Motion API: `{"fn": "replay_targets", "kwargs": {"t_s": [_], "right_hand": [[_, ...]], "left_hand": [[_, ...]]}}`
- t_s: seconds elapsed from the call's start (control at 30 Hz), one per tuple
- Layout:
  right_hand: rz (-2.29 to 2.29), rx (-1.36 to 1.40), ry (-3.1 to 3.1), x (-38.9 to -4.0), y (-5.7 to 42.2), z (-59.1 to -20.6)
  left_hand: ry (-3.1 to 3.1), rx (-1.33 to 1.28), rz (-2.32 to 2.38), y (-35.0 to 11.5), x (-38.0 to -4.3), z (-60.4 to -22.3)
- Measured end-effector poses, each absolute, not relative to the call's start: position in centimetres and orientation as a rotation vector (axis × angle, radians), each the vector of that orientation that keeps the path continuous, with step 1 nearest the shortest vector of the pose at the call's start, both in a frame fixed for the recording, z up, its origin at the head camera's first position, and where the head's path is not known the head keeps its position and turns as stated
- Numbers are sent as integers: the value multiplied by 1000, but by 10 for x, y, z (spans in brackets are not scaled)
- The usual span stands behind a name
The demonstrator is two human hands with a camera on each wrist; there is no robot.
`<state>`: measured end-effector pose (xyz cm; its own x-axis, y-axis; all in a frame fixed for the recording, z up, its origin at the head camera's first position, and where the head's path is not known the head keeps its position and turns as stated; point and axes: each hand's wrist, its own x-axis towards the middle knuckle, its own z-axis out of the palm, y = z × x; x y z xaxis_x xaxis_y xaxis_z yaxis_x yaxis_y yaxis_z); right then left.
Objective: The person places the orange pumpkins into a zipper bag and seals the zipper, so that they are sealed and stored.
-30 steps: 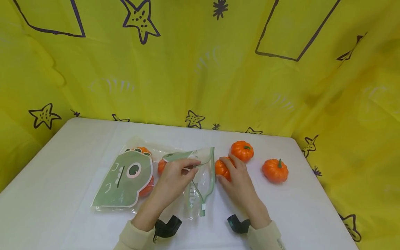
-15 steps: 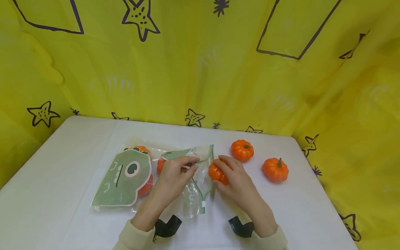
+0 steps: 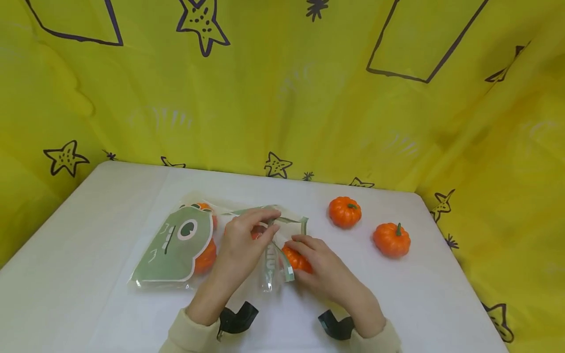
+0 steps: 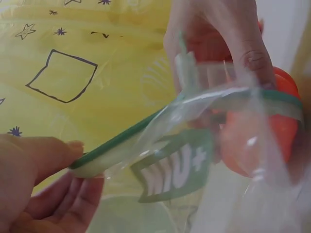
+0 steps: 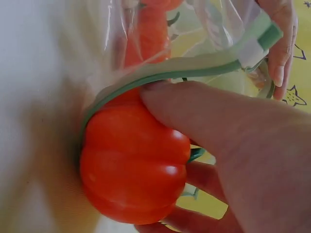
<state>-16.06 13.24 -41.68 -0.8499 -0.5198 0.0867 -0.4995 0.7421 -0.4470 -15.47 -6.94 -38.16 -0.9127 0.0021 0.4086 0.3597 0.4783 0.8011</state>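
Observation:
A clear zip bag (image 3: pixel 176 255) with a green cartoon monster print lies on the table, several orange toy pumpkins inside. My left hand (image 3: pixel 244 238) pinches the green zip edge of its mouth between thumb and fingers, as the left wrist view shows. My right hand (image 3: pixel 324 264) grips another orange pumpkin (image 5: pixel 133 162) with a green stem, right at the bag's opening. In the right wrist view the green zip strip (image 5: pixel 160 70) curves across the pumpkin's far side, and my thumb reaches under it. The white slider (image 5: pixel 251 53) sits near one end of the strip.
Two loose orange pumpkins rest on the white table (image 3: pixel 110 211) to the right: one farther back (image 3: pixel 345 212), one nearer the right edge (image 3: pixel 391 240). A yellow patterned curtain (image 3: pixel 247 98) hangs behind. Black wrist mounts (image 3: pixel 238 317) show below both hands.
My right hand has carried its pumpkin leftward and nearer to me, into the bag's mouth. The left hand keeps its pinch, and the zip edge has lifted and bent around the pumpkin.

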Motion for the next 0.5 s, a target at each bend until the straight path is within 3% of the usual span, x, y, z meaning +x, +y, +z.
{"fn": "replay_targets", "kwargs": {"t_s": [0.2, 0.5], "right_hand": [[-817, -740, 2944, -163, 125, -425], [-709, -842, 3191, -155, 100, -441]], "left_hand": [[-2237, -323, -1291, -75, -159, -378], [-2221, -532, -1149, -62, -161, -388]]}}
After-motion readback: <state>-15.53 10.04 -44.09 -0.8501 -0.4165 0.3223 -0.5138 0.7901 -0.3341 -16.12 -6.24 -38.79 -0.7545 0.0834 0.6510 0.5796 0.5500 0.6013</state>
